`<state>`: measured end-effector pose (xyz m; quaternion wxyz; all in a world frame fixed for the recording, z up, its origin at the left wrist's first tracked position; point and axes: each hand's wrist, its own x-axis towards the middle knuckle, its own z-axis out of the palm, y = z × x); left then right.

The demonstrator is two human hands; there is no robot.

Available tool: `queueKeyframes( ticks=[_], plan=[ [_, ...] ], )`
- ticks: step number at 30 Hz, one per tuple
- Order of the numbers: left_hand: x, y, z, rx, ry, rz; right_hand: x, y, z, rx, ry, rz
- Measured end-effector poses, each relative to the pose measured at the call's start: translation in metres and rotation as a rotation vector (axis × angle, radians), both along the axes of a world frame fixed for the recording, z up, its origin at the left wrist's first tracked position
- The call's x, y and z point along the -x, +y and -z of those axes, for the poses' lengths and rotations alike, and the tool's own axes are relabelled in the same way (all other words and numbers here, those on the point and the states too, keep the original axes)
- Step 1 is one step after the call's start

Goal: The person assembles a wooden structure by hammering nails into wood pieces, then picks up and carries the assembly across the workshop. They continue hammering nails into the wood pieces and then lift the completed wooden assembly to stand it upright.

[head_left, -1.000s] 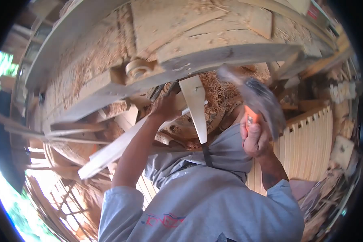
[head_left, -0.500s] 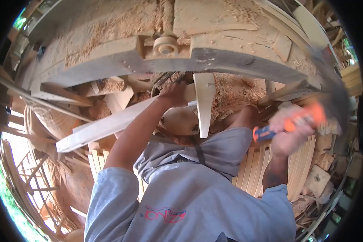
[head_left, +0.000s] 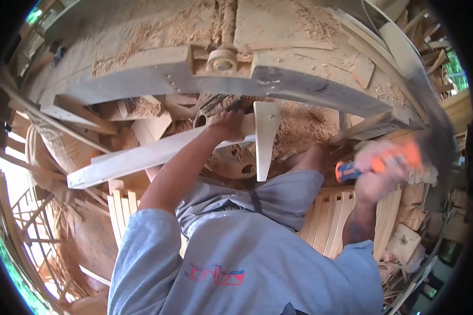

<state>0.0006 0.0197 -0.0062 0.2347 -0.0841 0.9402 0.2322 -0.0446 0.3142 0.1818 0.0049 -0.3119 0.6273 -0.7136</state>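
Observation:
My left hand (head_left: 227, 126) is closed round the right end of a long pale wooden beam (head_left: 136, 159), which slants down to the left over my thigh. Across that end stands a tapered wooden piece (head_left: 266, 137), its wide part at the top, just right of my left hand. At the right, my right hand (head_left: 379, 170) grips a tool with an orange and blue handle (head_left: 348, 171). The tool's dark head is smeared by motion at the far right.
A wooden workbench (head_left: 299, 83) strewn with shavings spans the top, with a round fitting (head_left: 222, 62) at its front edge. Light wooden slats (head_left: 333, 220) lie behind my body. Offcuts (head_left: 404, 241) are piled at the right.
The pale beam and the tapered piece have shifted slightly in view. My right hand still holds the tool at the right, in nearly the same place.

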Motion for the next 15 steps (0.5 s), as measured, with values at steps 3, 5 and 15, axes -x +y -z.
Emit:
queueKeyframes(
  ticks=[3, 5, 15],
  plan=[
    [-0.006, 0.000, -0.003, -0.007, -0.013, -0.024, -0.019, -0.008, 0.081, -0.154, 0.378, -0.002],
    [0.002, -0.002, 0.008, -0.035, 0.019, -0.038, -0.015, -0.019, 0.130, -1.416, 0.416, 0.056],
    [-0.008, 0.014, -0.006, -0.003, -0.023, 0.016, 0.000, 0.006, -0.012, -0.209, -0.052, 0.173]
  ],
)
